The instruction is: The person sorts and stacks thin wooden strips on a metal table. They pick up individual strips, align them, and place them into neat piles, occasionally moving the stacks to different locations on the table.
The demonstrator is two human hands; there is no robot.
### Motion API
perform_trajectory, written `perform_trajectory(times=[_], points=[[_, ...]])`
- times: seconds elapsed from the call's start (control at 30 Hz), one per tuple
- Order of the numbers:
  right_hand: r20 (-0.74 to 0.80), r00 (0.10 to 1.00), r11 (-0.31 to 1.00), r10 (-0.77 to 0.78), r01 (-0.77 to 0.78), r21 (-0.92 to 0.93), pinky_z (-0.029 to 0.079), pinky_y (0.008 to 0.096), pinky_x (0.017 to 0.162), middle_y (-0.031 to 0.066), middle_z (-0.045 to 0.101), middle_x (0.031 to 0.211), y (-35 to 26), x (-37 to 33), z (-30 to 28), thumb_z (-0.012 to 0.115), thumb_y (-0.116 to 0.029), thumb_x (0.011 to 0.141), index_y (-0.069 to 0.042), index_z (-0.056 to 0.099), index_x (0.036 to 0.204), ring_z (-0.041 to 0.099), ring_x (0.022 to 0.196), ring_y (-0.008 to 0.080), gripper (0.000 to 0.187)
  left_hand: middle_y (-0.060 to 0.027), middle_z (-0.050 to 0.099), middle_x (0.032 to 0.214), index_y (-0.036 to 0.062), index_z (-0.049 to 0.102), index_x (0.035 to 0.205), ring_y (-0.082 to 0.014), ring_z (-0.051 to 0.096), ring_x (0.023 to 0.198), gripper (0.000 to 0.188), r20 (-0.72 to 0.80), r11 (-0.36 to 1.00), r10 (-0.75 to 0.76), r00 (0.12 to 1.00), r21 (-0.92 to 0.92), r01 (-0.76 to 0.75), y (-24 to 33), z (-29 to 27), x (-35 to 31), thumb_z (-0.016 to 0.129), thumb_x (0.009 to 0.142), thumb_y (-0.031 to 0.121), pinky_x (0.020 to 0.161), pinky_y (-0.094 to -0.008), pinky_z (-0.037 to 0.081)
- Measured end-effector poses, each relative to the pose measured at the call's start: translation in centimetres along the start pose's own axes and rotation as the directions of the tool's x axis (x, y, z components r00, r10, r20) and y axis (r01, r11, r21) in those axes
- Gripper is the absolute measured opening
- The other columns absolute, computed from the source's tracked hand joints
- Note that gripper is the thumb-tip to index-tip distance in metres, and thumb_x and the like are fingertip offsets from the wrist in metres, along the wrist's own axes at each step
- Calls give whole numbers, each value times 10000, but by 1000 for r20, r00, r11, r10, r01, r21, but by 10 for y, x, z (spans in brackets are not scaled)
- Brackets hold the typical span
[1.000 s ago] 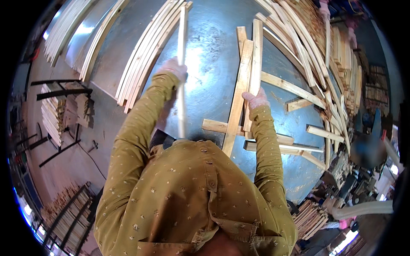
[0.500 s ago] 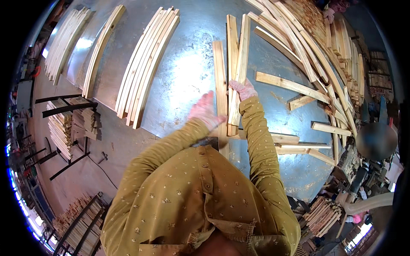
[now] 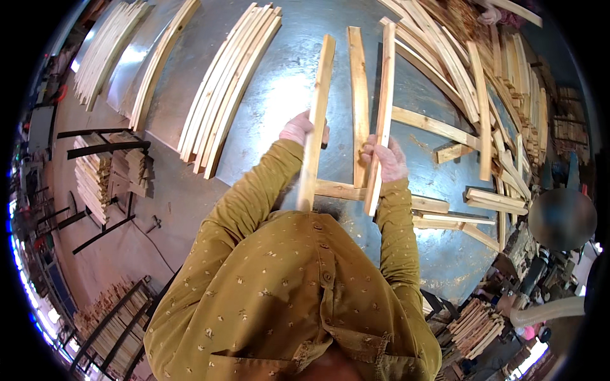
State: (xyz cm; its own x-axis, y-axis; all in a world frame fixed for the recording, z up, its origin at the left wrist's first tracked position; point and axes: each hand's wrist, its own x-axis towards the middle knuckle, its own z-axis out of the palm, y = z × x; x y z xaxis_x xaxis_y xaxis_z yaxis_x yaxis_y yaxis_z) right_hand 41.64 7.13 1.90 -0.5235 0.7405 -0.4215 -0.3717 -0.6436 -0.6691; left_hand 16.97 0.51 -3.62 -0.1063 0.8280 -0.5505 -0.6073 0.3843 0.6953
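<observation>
My left hand (image 3: 297, 129) is closed around a pale wooden strip (image 3: 319, 95), which stands off the metal table with its lower end near my waist. Part of that hand is hidden behind the wood. My right hand (image 3: 389, 157) grips a second wooden strip (image 3: 384, 108), fingers wrapped round its lower half. Between the two, a third strip (image 3: 358, 95) lies on the table, lengthwise away from me. A shorter piece (image 3: 340, 190) lies crosswise close to my body, passing beneath the held pieces.
To the left are a row of strips (image 3: 232, 89), a single strip (image 3: 162, 63) and a further stack (image 3: 111, 54). Loose strips (image 3: 438, 57) lie jumbled on the right of the metal table (image 3: 286, 82). A black metal stand (image 3: 108, 145) holds wood beyond its left edge.
My left hand has taken hold of the left strip and raised it. My right hand has moved right with its strip, away from the middle one. Another strip appears among the right-hand jumble.
</observation>
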Motion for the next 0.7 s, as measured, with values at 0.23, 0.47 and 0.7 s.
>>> perform_trajectory(times=[0.23, 0.47, 0.7], points=[[127, 986, 987, 106, -120, 107, 581, 386, 673, 172, 637, 1092, 42, 12, 55, 608, -277, 903, 62, 501, 1270, 625, 757, 227, 511, -179, 672, 985, -79, 551, 1195, -278, 674, 838, 413, -134, 977, 47, 990, -201, -73, 51, -35, -51, 650, 923, 215, 697, -378, 582], [7, 993, 984, 121, -119, -134, 565, 373, 647, 96, 624, 875, 118, 45, 93, 649, -279, 867, -6, 567, 1152, 619, 755, 229, 403, -123, 680, 825, 1, 634, 1066, -226, 652, 664, 300, -216, 1000, -1, 976, 22, 6, 82, -67, -68, 691, 901, 245, 597, -333, 549], [-72, 996, 160, 57, -80, -984, 463, 407, 986, 216, 649, 1178, 161, 57, 154, 544, -458, 911, -37, 471, 1377, 632, 1069, 340, 633, -115, 678, 830, 25, 618, 1089, -209, 650, 669, 375, -165, 998, 58, 985, -4, -60, 127, -107, -99, 728, 868, 307, 593, -329, 549]])
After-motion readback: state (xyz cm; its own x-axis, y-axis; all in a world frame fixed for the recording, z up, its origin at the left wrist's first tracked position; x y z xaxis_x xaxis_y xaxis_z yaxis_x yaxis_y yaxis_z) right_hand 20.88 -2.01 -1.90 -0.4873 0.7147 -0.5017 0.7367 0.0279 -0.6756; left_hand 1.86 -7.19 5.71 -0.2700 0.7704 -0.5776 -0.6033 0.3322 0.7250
